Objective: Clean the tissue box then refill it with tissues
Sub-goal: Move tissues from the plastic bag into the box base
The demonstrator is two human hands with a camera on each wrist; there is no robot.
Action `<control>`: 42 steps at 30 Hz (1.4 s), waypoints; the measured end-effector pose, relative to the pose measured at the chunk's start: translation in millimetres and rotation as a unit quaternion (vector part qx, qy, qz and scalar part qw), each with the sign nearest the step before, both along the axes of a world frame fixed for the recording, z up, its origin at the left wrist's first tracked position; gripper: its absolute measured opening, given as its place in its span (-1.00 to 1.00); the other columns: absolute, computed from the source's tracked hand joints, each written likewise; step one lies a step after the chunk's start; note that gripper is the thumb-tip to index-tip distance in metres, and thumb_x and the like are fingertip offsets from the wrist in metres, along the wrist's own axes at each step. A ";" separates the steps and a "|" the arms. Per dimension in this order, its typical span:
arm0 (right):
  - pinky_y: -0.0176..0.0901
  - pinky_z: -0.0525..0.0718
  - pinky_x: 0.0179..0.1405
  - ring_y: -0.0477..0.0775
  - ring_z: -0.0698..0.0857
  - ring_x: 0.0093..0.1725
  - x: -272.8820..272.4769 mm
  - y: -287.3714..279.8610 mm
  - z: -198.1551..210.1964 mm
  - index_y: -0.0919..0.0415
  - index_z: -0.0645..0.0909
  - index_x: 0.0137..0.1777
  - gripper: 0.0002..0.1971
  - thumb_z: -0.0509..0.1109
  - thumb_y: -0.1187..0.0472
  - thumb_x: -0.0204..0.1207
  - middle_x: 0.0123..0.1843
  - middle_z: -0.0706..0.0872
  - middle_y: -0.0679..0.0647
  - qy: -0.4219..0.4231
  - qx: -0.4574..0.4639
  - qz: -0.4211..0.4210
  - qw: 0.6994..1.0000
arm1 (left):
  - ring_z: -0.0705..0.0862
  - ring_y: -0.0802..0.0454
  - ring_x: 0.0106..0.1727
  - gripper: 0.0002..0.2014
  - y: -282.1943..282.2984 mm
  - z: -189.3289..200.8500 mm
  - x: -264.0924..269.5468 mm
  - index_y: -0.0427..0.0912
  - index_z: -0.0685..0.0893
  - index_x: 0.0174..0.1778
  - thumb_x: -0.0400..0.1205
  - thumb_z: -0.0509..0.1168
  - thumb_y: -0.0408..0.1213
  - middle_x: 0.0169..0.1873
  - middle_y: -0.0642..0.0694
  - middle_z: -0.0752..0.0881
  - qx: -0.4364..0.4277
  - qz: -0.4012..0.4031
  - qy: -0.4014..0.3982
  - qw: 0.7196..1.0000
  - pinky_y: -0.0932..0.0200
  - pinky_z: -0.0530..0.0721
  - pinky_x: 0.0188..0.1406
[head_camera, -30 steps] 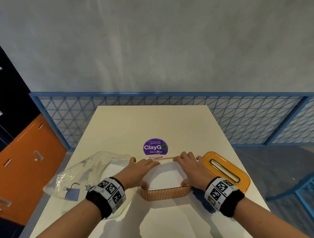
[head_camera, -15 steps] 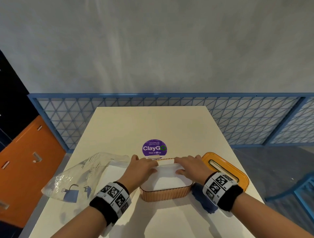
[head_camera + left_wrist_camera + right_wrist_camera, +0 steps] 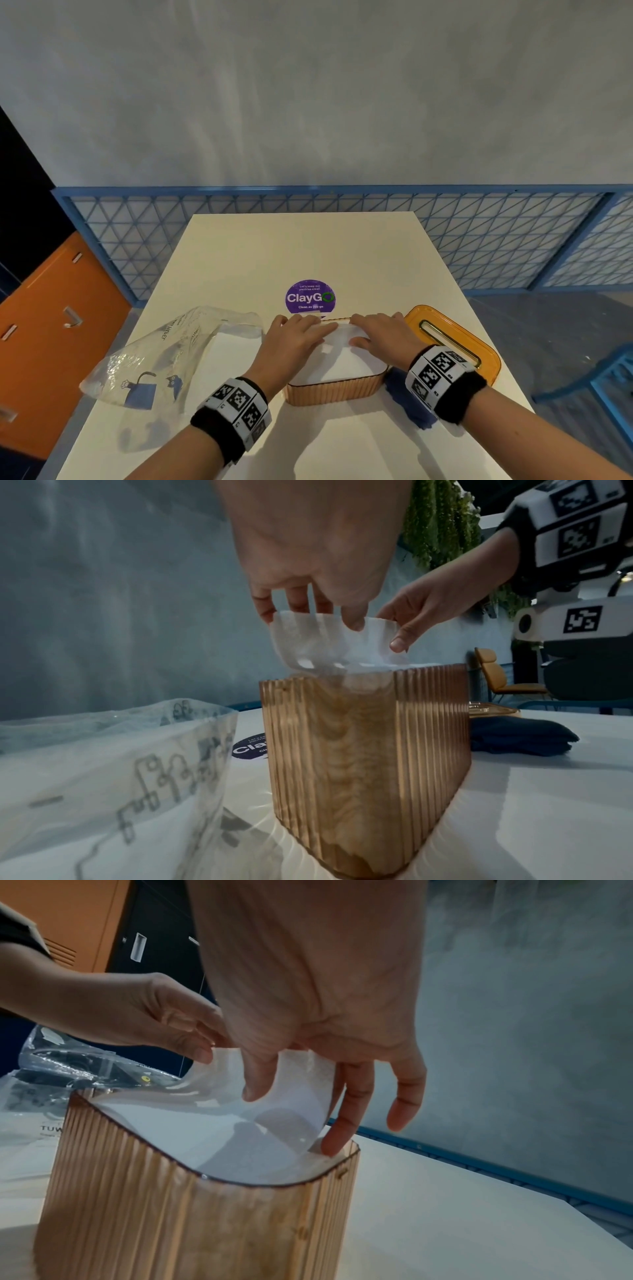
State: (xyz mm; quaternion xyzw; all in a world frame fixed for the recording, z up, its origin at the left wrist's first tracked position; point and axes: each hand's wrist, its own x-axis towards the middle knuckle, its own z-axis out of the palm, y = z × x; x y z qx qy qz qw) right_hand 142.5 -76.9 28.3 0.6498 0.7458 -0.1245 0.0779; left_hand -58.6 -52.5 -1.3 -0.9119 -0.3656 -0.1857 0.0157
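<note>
The amber ribbed tissue box (image 3: 334, 394) stands open near the table's front edge, filled to the rim with a stack of white tissues (image 3: 346, 368). My left hand (image 3: 298, 337) and right hand (image 3: 368, 334) meet over its far half. Each pinches the top tissue (image 3: 318, 642) between thumb and fingers. In the right wrist view that top tissue (image 3: 294, 1096) curves up off the stack at the far end. The orange slotted lid (image 3: 452, 339) lies flat on the table, just right of the box.
A clear printed plastic bag (image 3: 154, 356) lies left of the box. A dark blue cloth (image 3: 407, 401) sits under my right wrist. A purple round sticker (image 3: 310, 297) marks the white table (image 3: 308, 246) behind the box. A blue chair (image 3: 599, 380) stands at right.
Both hands have drawn back from the box's far rim onto the stack. The top tissue now rises between their fingers.
</note>
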 end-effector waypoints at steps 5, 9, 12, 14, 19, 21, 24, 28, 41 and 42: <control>0.16 0.36 0.29 0.18 0.54 0.33 0.1 2.5 -2.3 0.05 0.34 0.41 -0.62 0.12 -0.05 0.67 0.34 0.62 0.09 0.003 0.006 -0.003 1.000 | 0.78 -0.14 0.02 -0.71 3.1 2.1 3.4 0.02 0.77 -0.26 0.17 0.69 -0.22 0.05 -0.09 0.80 -0.019 0.041 0.045 0.998 0.00 0.70 -0.23; 0.18 0.39 0.30 0.21 0.42 0.41 -1.4 -0.3 -5.4 -0.08 0.20 0.56 -0.40 0.32 -0.03 0.56 0.47 0.39 0.09 0.002 0.088 0.010 0.996 | 0.72 -0.20 0.09 -0.77 2.9 6.1 8.4 -0.04 0.71 -0.37 0.21 0.66 -0.20 0.10 -0.12 0.76 0.005 0.063 0.055 0.996 -0.07 0.69 -0.19; 0.20 0.43 0.23 0.24 0.47 0.37 -4.2 -1.8 -7.4 -0.06 0.40 0.46 -0.45 0.44 0.04 0.47 0.40 0.49 0.09 -0.014 0.149 0.084 0.985 | 0.75 -0.10 -0.01 -0.77 2.7 3.3 7.2 -0.05 0.72 -0.32 0.24 0.64 -0.20 0.00 -0.08 0.78 -0.005 0.007 0.046 0.999 0.07 0.70 -0.22; 0.16 0.38 0.23 0.20 0.45 0.36 -4.7 -2.3 -7.1 0.02 0.48 0.39 -0.55 0.40 0.06 0.51 0.34 0.54 0.08 -0.024 0.136 0.099 0.985 | 0.76 -0.05 -0.12 -0.83 5.9 -0.4 2.3 -0.10 0.72 -0.23 0.34 0.56 -0.24 -0.09 -0.05 0.77 -0.043 -0.033 0.043 0.998 0.18 0.66 -0.27; 0.05 0.32 0.21 0.14 0.45 0.32 -2.0 -2.1 -7.5 0.10 0.49 0.26 -0.71 0.32 0.08 0.58 0.28 0.56 0.04 -0.034 0.094 0.093 0.991 | 0.70 -0.16 -0.21 -0.79 10.1 -4.7 -9.4 -0.21 0.65 -0.11 0.42 0.48 -0.26 -0.14 -0.14 0.73 -0.127 -0.055 0.065 0.988 0.14 0.58 -0.34; 0.04 0.33 0.20 0.14 0.48 0.27 -1.4 -3.3 -6.9 0.12 0.50 0.22 -0.76 0.28 0.10 0.60 0.25 0.58 0.05 -0.036 0.088 0.093 0.991 | 0.70 -0.12 -0.24 -0.79 9.6 -4.9 -10.5 -0.19 0.65 -0.14 0.40 0.50 -0.25 -0.17 -0.12 0.73 -0.117 -0.072 0.079 0.987 0.16 0.58 -0.37; 0.06 0.36 0.19 0.16 0.49 0.27 -0.8 -7.7 -7.8 0.10 0.47 0.26 -0.75 0.26 0.15 0.61 0.29 0.53 0.07 -0.040 0.104 0.099 0.989 | 0.71 0.02 -0.33 -0.83 6.5 -2.4 -9.9 -0.07 0.66 -0.25 0.33 0.52 -0.23 -0.26 0.02 0.72 -0.086 -0.085 0.108 0.987 0.29 0.50 -0.43; 0.08 0.62 -0.09 0.15 0.66 0.04 -3.3 -18.6 -10.2 0.05 0.59 0.07 -0.60 0.62 0.19 0.25 0.13 0.64 0.07 -0.035 0.143 0.139 0.979 | 0.70 0.15 -0.32 -0.86 -0.9 -4.5 -4.9 0.03 0.68 -0.28 0.31 0.49 -0.13 -0.25 0.12 0.70 -0.036 -0.076 0.121 0.989 0.32 0.56 -0.40; 0.00 0.42 0.24 0.08 0.49 0.24 7.4 -20.4 -5.8 0.13 0.58 0.22 -0.76 0.15 0.13 0.68 0.19 0.63 0.07 0.099 0.017 0.034 0.994 | 0.56 -0.07 0.13 -0.79 -3.6 -17.7 -9.2 -0.20 0.67 0.06 0.69 0.15 -0.26 0.05 -0.09 0.66 -0.186 0.012 0.024 0.982 0.08 0.49 0.08; 0.02 0.45 0.25 0.10 0.51 0.21 8.5 -18.3 -5.3 0.13 0.57 0.24 -0.75 0.14 0.12 0.69 0.15 0.61 0.09 0.115 0.009 0.010 0.993 | 0.57 -0.06 0.12 -0.79 -2.0 -16.9 -8.6 -0.19 0.66 0.05 0.70 0.13 -0.25 0.03 -0.08 0.67 -0.200 0.025 0.002 0.979 0.07 0.51 0.09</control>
